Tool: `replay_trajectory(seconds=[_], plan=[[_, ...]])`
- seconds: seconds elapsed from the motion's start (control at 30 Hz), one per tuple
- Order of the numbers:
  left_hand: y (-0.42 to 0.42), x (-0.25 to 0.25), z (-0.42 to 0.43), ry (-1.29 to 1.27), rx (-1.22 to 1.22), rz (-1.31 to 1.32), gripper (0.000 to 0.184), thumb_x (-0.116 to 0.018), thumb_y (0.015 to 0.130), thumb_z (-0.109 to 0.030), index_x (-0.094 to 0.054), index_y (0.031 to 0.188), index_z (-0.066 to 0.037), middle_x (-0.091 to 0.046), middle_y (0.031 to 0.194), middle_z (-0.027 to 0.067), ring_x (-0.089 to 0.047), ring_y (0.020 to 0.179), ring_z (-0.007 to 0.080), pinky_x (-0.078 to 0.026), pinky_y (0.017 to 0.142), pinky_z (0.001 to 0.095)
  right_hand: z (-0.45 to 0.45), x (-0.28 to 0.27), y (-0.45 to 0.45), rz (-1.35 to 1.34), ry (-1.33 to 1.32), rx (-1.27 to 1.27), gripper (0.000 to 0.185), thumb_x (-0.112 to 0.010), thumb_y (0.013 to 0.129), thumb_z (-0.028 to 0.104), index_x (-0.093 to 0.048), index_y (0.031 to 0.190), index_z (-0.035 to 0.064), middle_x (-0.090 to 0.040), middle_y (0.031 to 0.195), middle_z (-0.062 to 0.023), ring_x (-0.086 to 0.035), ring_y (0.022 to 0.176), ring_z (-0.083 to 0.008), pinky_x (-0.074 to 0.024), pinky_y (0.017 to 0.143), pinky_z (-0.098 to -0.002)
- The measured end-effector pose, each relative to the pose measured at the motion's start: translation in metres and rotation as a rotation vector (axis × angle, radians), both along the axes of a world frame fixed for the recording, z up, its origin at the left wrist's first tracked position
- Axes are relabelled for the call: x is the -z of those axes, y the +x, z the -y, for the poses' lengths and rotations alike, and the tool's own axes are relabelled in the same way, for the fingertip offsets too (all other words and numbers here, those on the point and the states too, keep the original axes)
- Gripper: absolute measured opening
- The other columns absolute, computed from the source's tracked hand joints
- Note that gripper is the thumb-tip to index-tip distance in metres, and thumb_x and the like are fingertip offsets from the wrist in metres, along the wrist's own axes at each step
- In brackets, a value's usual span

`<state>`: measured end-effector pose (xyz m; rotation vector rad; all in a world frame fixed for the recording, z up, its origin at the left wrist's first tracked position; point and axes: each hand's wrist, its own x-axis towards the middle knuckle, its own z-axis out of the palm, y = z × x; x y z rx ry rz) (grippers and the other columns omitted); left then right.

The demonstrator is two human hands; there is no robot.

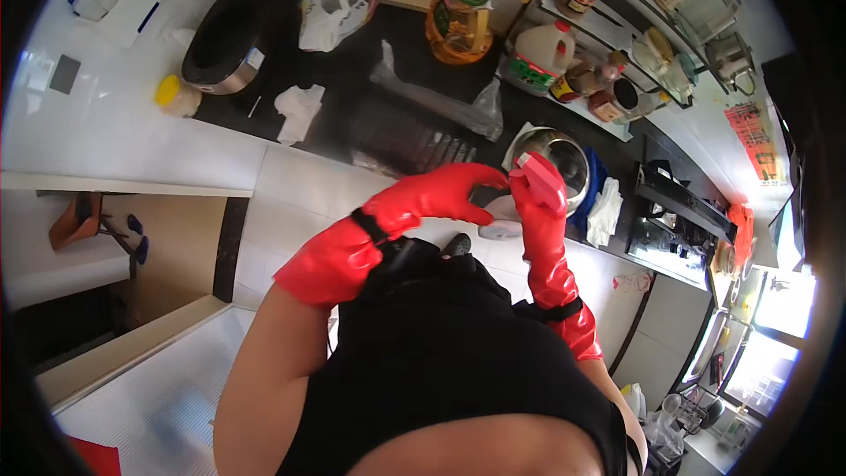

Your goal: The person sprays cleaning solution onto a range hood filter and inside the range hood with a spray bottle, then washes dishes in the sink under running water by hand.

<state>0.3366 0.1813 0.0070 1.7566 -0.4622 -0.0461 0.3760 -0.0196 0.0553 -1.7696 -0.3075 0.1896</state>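
Observation:
Red rubber gloves cover both my hands. My right hand [539,189] is closed around a spray bottle with a pink-red trigger head [545,178] and a white nozzle tip. Its pale lower body [502,216] shows between my hands, partly hidden by the gloves. My left hand [454,194] is curved beside the bottle, thumb and fingers apart; whether the fingertips touch it is hard to see. Just beyond my right hand stands a shiny metal pot [571,163] on the dark counter.
The dark counter [352,110] carries a rice cooker [225,44], a white plastic bag [335,4], clear plastic wrap [441,97], a crumpled tissue [300,112] and an oil bottle [460,26]. A rack [617,40] of jars and bottles stands at right, before a stove [674,203].

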Motion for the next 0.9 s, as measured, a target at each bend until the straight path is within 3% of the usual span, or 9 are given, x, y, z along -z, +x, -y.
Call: replay_trajectory(seconds=[0.1, 0.2, 0.27, 0.3, 0.33, 0.43, 0.53, 0.67, 0.9], plan=[[0.002, -0.042, -0.004, -0.027, 0.235, -0.517, 0.052, -0.083, 0.076, -0.018, -0.063, 0.123, -0.006, -0.071, 0.095, 0.0084, -0.068, 0.079, 0.0172, -0.054, 0.068, 0.0313, -0.030, -0.013, -0.022, 0.110, 0.022, -0.056, 0.046, -0.071, 0.089, 0.004, -0.056, 0.133, 0.0005, -0.067, 0.118, -0.0095, -0.067, 0.103, -0.0184, -0.0520, 0.092, -0.0302], [0.007, -0.027, -0.015, 0.126, 0.251, -0.504, 0.049, -0.076, 0.076, -0.008, -0.061, 0.122, -0.007, -0.069, 0.088, 0.0049, -0.064, 0.062, 0.0148, -0.048, 0.054, 0.0310, -0.042, -0.021, -0.035, 0.106, 0.035, -0.206, 0.056, -0.072, 0.086, 0.003, -0.051, 0.137, -0.0002, -0.066, 0.121, -0.0118, -0.065, 0.108, -0.0204, -0.0511, 0.095, -0.0331], [0.007, -0.017, -0.029, 0.076, 0.372, -0.427, 0.050, -0.075, 0.075, -0.006, -0.062, 0.124, -0.008, -0.069, 0.103, 0.0084, -0.067, 0.086, 0.0187, -0.054, 0.071, 0.0342, -0.049, -0.022, -0.036, 0.275, -0.096, -0.321, 0.059, -0.074, 0.083, 0.003, -0.050, 0.138, 0.0003, -0.065, 0.123, -0.0129, -0.064, 0.111, -0.0208, -0.0507, 0.096, -0.0344], [0.003, 0.005, -0.032, 0.009, 0.397, -0.298, 0.051, -0.076, 0.076, -0.007, -0.062, 0.124, -0.008, -0.069, 0.107, 0.0094, -0.067, 0.092, 0.0201, -0.054, 0.077, 0.0353, -0.053, -0.022, -0.027, -0.077, -0.064, -0.396, 0.063, -0.076, 0.080, 0.002, -0.050, 0.137, 0.0010, -0.062, 0.127, -0.0136, -0.062, 0.114, -0.0217, -0.0494, 0.098, -0.0358], [-0.001, 0.012, -0.035, -0.059, 0.422, -0.171, 0.051, -0.076, 0.076, -0.008, -0.062, 0.125, -0.008, -0.068, 0.111, 0.0105, -0.066, 0.099, 0.0214, -0.054, 0.083, 0.0364, -0.055, -0.011, -0.027, -0.029, -0.022, -0.376, 0.062, -0.077, 0.080, 0.002, -0.050, 0.137, 0.0012, -0.062, 0.126, -0.0134, -0.062, 0.113, -0.0216, -0.0497, 0.097, -0.0356], [-0.006, 0.017, -0.058, -0.057, 0.450, -0.355, 0.057, -0.080, 0.076, -0.010, -0.061, 0.129, -0.006, -0.065, 0.122, 0.0129, -0.061, 0.116, 0.0242, -0.050, 0.098, 0.0384, -0.071, 0.018, -0.027, -0.057, 0.183, -0.280, 0.055, -0.075, 0.083, 0.005, -0.052, 0.133, 0.0031, -0.065, 0.118, -0.0100, -0.065, 0.104, -0.0189, -0.0518, 0.089, -0.0327], [-0.018, 0.077, -0.105, 0.057, 0.153, -0.358, 0.060, -0.083, 0.078, -0.016, -0.060, 0.132, -0.006, -0.066, 0.123, 0.0120, -0.063, 0.114, 0.0231, -0.050, 0.099, 0.0365, -0.067, 0.053, -0.012, -0.231, -0.001, -0.272, 0.051, -0.072, 0.087, 0.006, -0.053, 0.134, 0.0046, -0.066, 0.113, -0.0068, -0.065, 0.098, -0.0161, -0.0520, 0.083, -0.0304], [-0.047, 0.083, -0.190, -0.104, -0.174, -0.611, 0.057, -0.081, 0.081, -0.011, -0.059, 0.134, -0.007, -0.063, 0.130, 0.0127, -0.061, 0.119, 0.0258, -0.051, 0.100, 0.0382, -0.065, 0.093, -0.019, -0.292, 0.021, -0.228, 0.037, -0.071, 0.090, 0.009, -0.059, 0.124, 0.0033, -0.066, 0.109, -0.0051, -0.064, 0.091, -0.0162, -0.0516, 0.078, -0.0301], [-0.089, 0.096, -0.281, -0.210, -0.612, -0.563, 0.053, -0.076, 0.085, -0.004, -0.057, 0.135, -0.003, -0.064, 0.128, 0.0111, -0.060, 0.121, 0.0210, -0.053, 0.097, 0.0339, -0.068, 0.109, -0.024, 0.278, -0.395, -0.353, 0.029, -0.070, 0.087, 0.011, -0.064, 0.115, 0.0052, -0.065, 0.101, -0.0140, -0.066, 0.088, -0.0336, -0.0541, 0.075, -0.0389]])
